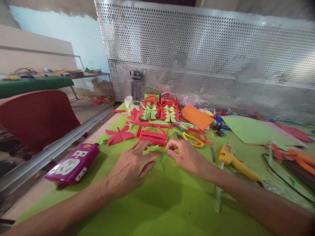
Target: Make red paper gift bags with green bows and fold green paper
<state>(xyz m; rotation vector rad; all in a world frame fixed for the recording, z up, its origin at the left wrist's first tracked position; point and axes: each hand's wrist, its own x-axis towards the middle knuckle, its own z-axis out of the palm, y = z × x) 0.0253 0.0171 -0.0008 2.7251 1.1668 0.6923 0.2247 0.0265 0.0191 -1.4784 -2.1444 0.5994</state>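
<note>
My left hand (pixel 133 165) is low over the green tabletop, its fingers stretched out and apart. Beside its fingertips is a small light green paper piece (pixel 154 148); whether they touch it is unclear. My right hand (pixel 185 154) is curled into a pinch just to the right, and what lies between its fingertips, if anything, is too small to make out. Just beyond both hands lies a red folded paper box (pixel 153 137). A red paper bow cutout (pixel 119 135) rests to its left. Behind it stand small red paper bags with green bows (pixel 169 114).
Yellow-handled scissors (pixel 194 139) and an orange paper sheet (pixel 197 117) lie beyond my right hand. A yellow glue gun (pixel 237 164) with a glue stick is at right. At left sits a purple power strip (pixel 73 164). A bottle (pixel 136 86) stands before the perforated metal panel (pixel 204 42).
</note>
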